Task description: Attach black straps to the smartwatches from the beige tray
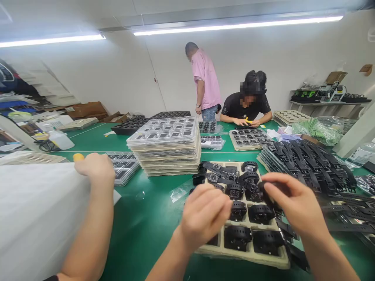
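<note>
My right hand (293, 201) pinches a black smartwatch (266, 192) over the right side of a cream moulded tray (246, 255). Its strap hangs partly behind my fingers. My left hand (205, 212) is curled closed above the tray's left side; whatever its fingers hold, if anything, is hidden. Black watches with looped straps (238, 234) fill several tray compartments. More watches (218, 173) lie loosely across the tray's far end, their round sensor backs showing. Straps also lie along the tray's right edge, below my right hand.
Stacked trays (166, 164) stand behind my left hand. A heap of black watch straps (310, 160) lies on trays at right. A co-worker's hand (96, 168) holds something yellow at left. Two people are across the green table (137, 230), one seated, one standing.
</note>
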A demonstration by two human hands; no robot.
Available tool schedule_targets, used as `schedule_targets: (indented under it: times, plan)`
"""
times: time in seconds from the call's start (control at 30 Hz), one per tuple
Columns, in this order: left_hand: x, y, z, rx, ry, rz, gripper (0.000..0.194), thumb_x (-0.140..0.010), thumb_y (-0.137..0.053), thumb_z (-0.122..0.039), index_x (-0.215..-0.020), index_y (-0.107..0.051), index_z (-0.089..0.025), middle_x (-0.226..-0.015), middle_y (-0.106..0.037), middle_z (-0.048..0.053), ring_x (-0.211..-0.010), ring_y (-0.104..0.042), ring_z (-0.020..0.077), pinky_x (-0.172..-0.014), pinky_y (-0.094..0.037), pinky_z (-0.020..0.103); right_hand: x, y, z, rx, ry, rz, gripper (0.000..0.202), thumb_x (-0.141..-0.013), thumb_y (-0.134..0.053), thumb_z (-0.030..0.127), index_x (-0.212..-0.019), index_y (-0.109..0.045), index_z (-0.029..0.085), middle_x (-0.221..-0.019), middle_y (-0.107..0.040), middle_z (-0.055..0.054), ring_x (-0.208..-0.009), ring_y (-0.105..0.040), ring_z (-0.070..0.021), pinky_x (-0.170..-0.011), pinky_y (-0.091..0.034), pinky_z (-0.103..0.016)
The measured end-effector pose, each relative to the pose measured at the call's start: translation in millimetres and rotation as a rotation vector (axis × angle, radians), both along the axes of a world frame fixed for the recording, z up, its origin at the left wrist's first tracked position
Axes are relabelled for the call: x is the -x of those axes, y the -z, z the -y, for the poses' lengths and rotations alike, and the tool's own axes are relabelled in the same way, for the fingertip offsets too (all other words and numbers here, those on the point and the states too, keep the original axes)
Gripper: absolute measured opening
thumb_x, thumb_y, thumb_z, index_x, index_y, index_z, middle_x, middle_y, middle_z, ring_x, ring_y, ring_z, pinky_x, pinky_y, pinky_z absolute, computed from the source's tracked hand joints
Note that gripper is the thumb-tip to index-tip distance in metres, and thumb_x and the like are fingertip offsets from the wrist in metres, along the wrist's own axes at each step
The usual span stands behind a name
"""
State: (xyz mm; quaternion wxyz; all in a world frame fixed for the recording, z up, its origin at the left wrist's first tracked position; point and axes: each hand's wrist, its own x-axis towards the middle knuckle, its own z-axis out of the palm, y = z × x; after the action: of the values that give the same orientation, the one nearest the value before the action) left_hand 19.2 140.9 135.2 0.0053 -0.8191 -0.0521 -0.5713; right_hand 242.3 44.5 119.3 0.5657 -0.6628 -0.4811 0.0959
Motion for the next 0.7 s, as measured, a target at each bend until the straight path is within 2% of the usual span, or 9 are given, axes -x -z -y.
schedule_targets:
  times: [0.07, 0.17, 0.23, 0.33, 0.5, 0.7]
  plan:
    - [12, -8.2, -8, 0.026, -0.079, 0.113, 0.018, -0.088, -0.066, 0.002, -0.089, -0.067, -0.015, -0.075, -0.072, 0.004, -0.071, -0.061, 0.0162, -0.066, -0.058, 0.032, -15, -14.2, -33, 0.096, -0.008, 0.233, 0.026, -0.096, -0.064, 0.044, -0.107, -0.077, 0.024, -0.108, -0.080, -0.006, -0.094, -0.076, -0.0255, -0.085, -0.060, -0.037]
    - [24, -14.6, -16, 0.028, -0.151, 0.199, 0.020, -0.086, -0.066, 0.004, -0.088, -0.068, -0.016, -0.075, -0.070, 0.004, -0.071, -0.061, 0.0168, -0.064, -0.056, 0.031, -25, -25.6, -94, 0.219, -0.154, 0.383, 0.013, -0.092, -0.073, 0.031, -0.102, -0.077, 0.024, -0.104, -0.080, -0.003, -0.093, -0.075, -0.0231, -0.089, -0.058, -0.036]
    - [28, -16.3, -18, 0.013, -0.165, 0.196, 0.020, -0.085, -0.067, 0.004, -0.087, -0.067, -0.016, -0.073, -0.069, 0.003, -0.069, -0.061, 0.0170, -0.062, -0.055, 0.031, -24, -23.9, -131, 0.317, -0.251, 0.483, 0.007, -0.092, -0.076, 0.023, -0.099, -0.076, 0.022, -0.104, -0.079, -0.002, -0.096, -0.073, -0.0218, -0.092, -0.058, -0.036]
    - [32, -17.4, -18, 0.009, -0.178, 0.187, 0.022, -0.084, -0.067, 0.006, -0.086, -0.066, -0.016, -0.072, -0.068, 0.003, -0.068, -0.059, 0.0167, -0.062, -0.054, 0.031, -22, -14.0, -167, 0.484, -0.363, 0.618, 0.011, -0.100, -0.072, 0.028, -0.102, -0.073, 0.017, -0.107, -0.076, -0.005, -0.097, -0.072, -0.0212, -0.090, -0.060, -0.041]
    - [38, -17.9, -18, 0.038, -0.167, 0.208, 0.022, -0.083, -0.067, 0.006, -0.086, -0.066, -0.015, -0.073, -0.069, 0.004, -0.070, -0.059, 0.0168, -0.063, -0.054, 0.032, -23, -4.6, -182, 0.689, -0.453, 0.797, 0.017, -0.103, -0.068, 0.033, -0.110, -0.072, 0.018, -0.114, -0.073, -0.006, -0.098, -0.072, -0.0214, -0.089, -0.061, -0.041]
    - [38, -20.0, -16, 0.045, -0.145, 0.221, 0.021, -0.084, -0.065, 0.005, -0.087, -0.066, -0.015, -0.073, -0.069, 0.004, -0.068, -0.059, 0.0164, -0.064, -0.055, 0.032, -6, -14.3, -175, 0.712, -0.434, 0.997, 0.024, -0.103, -0.068, 0.036, -0.118, -0.071, 0.018, -0.130, -0.068, -0.010, -0.117, -0.066, -0.0270, -0.101, -0.055, -0.050]
